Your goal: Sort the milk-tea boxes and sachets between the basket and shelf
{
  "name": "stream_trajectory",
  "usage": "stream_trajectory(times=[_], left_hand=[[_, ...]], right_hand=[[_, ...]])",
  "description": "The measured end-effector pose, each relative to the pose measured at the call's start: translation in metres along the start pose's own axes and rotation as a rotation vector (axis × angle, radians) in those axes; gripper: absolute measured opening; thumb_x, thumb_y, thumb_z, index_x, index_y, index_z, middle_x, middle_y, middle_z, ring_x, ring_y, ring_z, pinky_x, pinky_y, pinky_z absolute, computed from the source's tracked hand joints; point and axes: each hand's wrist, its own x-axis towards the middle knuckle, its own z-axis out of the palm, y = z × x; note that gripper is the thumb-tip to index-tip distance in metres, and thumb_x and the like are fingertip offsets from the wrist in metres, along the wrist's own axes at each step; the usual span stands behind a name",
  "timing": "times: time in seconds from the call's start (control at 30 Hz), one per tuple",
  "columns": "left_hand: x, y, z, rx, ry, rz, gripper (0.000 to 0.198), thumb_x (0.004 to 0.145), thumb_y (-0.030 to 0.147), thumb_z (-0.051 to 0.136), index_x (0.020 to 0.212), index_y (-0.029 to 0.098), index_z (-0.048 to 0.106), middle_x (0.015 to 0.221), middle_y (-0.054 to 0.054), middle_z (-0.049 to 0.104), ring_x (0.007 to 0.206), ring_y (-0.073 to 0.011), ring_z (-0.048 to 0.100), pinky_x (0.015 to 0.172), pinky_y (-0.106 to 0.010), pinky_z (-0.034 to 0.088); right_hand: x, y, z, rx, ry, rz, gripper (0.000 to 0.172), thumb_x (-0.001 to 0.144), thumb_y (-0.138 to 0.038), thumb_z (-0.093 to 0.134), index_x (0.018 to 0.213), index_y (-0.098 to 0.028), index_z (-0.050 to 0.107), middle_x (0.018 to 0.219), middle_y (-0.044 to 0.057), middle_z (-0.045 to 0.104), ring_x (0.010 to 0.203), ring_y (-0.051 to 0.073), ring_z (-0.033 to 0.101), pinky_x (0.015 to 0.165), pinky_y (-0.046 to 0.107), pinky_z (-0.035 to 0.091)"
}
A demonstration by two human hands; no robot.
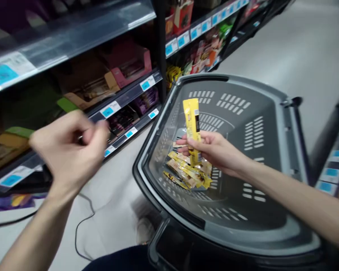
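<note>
My right hand (211,148) holds a slim yellow packet (192,120) upright between thumb and fingers, above the inside of a grey shopping basket (243,222). Beneath it, several yellow and tan packets (186,171) lie in a loose heap at the basket's left side. Off to the left, in front of the lower shelves, my left hand (73,146) is closed with its fingers curled in. What it grips, if anything, is hidden and blurred.
Store shelves (81,56) with boxed goods and blue price labels rise on the left and run back. A dark cable (78,229) and a purple packet (14,202) lie low at left. More price labels (332,172) edge the right side. A shoe (145,229) shows below the basket.
</note>
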Motion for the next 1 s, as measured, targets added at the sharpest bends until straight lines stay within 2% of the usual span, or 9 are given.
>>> stream_trajectory(times=[0.17,0.27,0.33,0.47,0.6,0.7,0.8,0.87,1.0], left_hand=[[0.034,0.059,0.068,-0.255,-0.092,0.208,0.029,0.088,0.046,0.064,0.096,0.018,0.067,0.083,0.002,0.073,0.085,-0.0196,0.074,0.063,-0.027,0.053],[0.041,0.087,0.096,-0.374,-0.182,0.326,0.03,0.083,0.041,0.072,0.102,0.019,0.067,0.09,-0.001,0.075,0.087,-0.0216,0.075,0.068,-0.03,0.059],[0.043,0.094,0.107,-0.445,-0.212,0.362,0.032,0.081,0.038,0.075,0.104,0.019,0.066,0.089,-0.002,0.076,0.084,-0.0218,0.075,0.069,-0.031,0.06],[0.047,0.085,0.116,-0.528,-0.258,0.346,0.04,0.079,0.041,0.078,0.109,0.019,0.065,0.083,-0.002,0.076,0.074,-0.0218,0.074,0.064,-0.031,0.06],[0.049,0.073,0.115,-0.57,-0.275,0.334,0.046,0.076,0.045,0.082,0.111,0.02,0.065,0.083,-0.002,0.075,0.073,-0.0213,0.074,0.067,-0.032,0.061],[0.049,0.07,0.114,-0.617,-0.262,0.326,0.046,0.076,0.046,0.082,0.11,0.021,0.065,0.091,-0.004,0.076,0.08,-0.0209,0.075,0.074,-0.033,0.061],[0.049,0.067,0.115,-0.562,-0.376,0.356,0.044,0.071,0.045,0.085,0.105,0.022,0.069,0.088,-0.003,0.077,0.082,-0.0214,0.075,0.072,-0.031,0.06],[0.051,0.064,0.116,-0.474,-0.422,0.402,0.038,0.066,0.042,0.087,0.097,0.024,0.074,0.081,0.0,0.076,0.079,-0.0217,0.074,0.07,-0.03,0.059],[0.055,0.059,0.118,-0.413,-0.262,0.433,0.025,0.071,0.039,0.083,0.091,0.025,0.077,0.08,0.001,0.075,0.079,-0.0219,0.073,0.073,-0.031,0.058]], right_hand=[[0.007,0.002,-0.006,0.051,0.032,-0.052,0.029,0.081,-0.035,0.085,0.102,-0.019,0.074,0.111,0.008,0.076,0.094,0.019,0.075,0.085,0.032,0.061],[0.009,0.002,-0.009,0.081,0.029,-0.066,0.03,0.079,-0.039,0.086,0.099,-0.02,0.074,0.106,0.007,0.077,0.091,0.018,0.075,0.083,0.03,0.061],[0.01,0.002,-0.009,0.082,0.035,-0.082,0.033,0.078,-0.045,0.086,0.096,-0.02,0.075,0.101,0.006,0.078,0.088,0.019,0.075,0.083,0.032,0.061],[0.011,0.001,-0.01,-0.002,0.061,-0.084,0.037,0.081,-0.056,0.08,0.091,-0.021,0.078,0.094,0.005,0.078,0.09,0.02,0.073,0.089,0.037,0.059],[0.011,-0.001,-0.014,-0.147,0.117,-0.099,0.03,0.081,-0.054,0.08,0.089,-0.024,0.08,0.094,0.002,0.078,0.097,0.021,0.07,0.096,0.038,0.054],[0.01,-0.004,-0.017,-0.111,0.187,-0.11,0.029,0.079,-0.051,0.083,0.09,-0.025,0.08,0.095,0.002,0.077,0.095,0.02,0.069,0.094,0.038,0.055],[0.009,-0.009,-0.019,-0.013,0.302,-0.16,0.029,0.077,-0.044,0.085,0.095,-0.023,0.078,0.099,0.003,0.076,0.094,0.02,0.07,0.092,0.038,0.058],[0.008,-0.012,-0.02,0.024,0.379,-0.221,0.03,0.076,-0.04,0.086,0.098,-0.023,0.075,0.105,0.003,0.076,0.101,0.021,0.07,0.095,0.038,0.058],[0.007,-0.016,-0.023,0.042,0.457,-0.302,0.033,0.075,-0.032,0.086,0.102,-0.023,0.07,0.114,0.003,0.074,0.116,0.023,0.067,0.104,0.039,0.056]])
